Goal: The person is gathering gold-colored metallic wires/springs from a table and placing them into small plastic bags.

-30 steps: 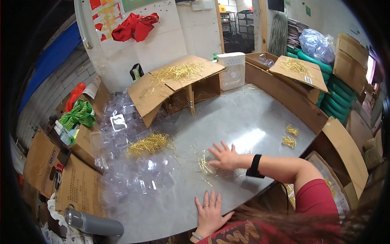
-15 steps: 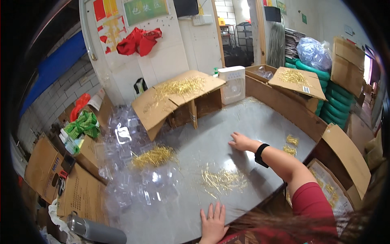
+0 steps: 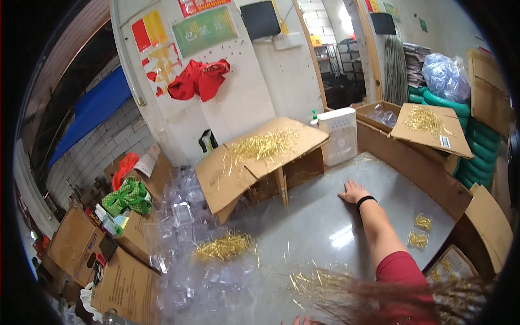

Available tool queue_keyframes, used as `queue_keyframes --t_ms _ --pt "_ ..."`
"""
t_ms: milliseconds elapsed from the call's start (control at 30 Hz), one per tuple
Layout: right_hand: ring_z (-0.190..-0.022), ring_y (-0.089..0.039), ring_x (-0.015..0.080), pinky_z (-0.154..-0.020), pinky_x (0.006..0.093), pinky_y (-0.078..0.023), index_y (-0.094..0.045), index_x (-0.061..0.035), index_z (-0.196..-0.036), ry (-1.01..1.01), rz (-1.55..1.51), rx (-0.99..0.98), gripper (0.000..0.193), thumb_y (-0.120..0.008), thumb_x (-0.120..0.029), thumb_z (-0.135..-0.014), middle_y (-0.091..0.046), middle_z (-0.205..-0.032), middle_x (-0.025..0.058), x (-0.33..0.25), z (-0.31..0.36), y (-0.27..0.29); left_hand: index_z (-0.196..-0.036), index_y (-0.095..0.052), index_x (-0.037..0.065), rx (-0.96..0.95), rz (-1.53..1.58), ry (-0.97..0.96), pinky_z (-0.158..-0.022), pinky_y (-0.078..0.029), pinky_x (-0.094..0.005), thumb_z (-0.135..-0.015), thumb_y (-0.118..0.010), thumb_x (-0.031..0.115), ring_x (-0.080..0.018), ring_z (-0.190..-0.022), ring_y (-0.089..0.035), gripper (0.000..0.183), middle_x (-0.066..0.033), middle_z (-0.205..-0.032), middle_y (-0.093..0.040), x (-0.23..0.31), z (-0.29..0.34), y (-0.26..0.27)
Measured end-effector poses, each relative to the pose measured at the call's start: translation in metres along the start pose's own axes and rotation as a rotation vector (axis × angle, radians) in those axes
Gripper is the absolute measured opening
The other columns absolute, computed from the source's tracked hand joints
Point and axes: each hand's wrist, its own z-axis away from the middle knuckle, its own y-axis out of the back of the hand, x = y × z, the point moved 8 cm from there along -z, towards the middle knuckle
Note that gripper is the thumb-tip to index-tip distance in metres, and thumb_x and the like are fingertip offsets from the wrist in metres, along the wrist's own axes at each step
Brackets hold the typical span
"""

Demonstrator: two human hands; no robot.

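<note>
My right hand (image 3: 353, 192) lies on the grey metal tabletop (image 3: 303, 222) with its fingers apart and nothing in them. A black band circles that wrist. Of my left hand (image 3: 299, 322) only fingertips show at the lower edge, spread near the table's front; its palm is out of the picture. Between my hands, loose gold-coloured thin pieces, like pins or nails, form a scattered pile (image 3: 319, 283), partly covered by blurred dark strands. To the left, a denser gold heap (image 3: 225, 247) sits among many clear plastic boxes (image 3: 189, 292). Two small clear boxes (image 3: 418, 239) of gold pieces stand at the right.
A cardboard stand (image 3: 227, 184) carries more gold pieces at the back, beside a white fan-like box (image 3: 340, 135). A raised wooden edge (image 3: 411, 162) bounds the table's right side. Another cardboard sheet (image 3: 433, 132) holds gold pieces. Cartons (image 3: 122, 276) crowd the left.
The view has shifted, so the scene sits lower and further right. My right hand has reached farther across the tabletop, toward the white box. My left hand has mostly left the picture.
</note>
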Motion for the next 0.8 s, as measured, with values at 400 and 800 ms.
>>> queue_keyframes --t_ms 400,800 --pt "-0.155 -0.004 0.0354 -0.116 0.0706 -0.012 -0.013 -0.0049 -0.16 0.492 0.244 -0.284 0.094 -0.029 -0.073 -0.096 -0.006 -0.168 0.0155 -0.088 0.239 -0.054 -0.144 -0.048 0.005 0.103 0.026 -0.094 -0.109 -0.027 -0.0701 -0.065 -0.086 0.038 -0.0389 -0.137 -0.039 0.093 -0.0158 -0.148 -0.043 0.0 0.007 0.024" --pt "-0.153 -0.011 0.0384 -0.118 0.0669 -0.01 -0.027 -0.0153 -0.158 0.881 0.336 -0.205 0.074 -0.032 -0.062 -0.102 -0.017 -0.166 0.0117 -0.183 0.353 -0.056 -0.143 -0.045 -0.001 0.191 0.002 -0.091 -0.114 -0.023 -0.0667 -0.07 -0.083 0.042 -0.0371 -0.139 -0.039 0.093 -0.0182 -0.147 -0.045 -0.005 0.02 0.02"
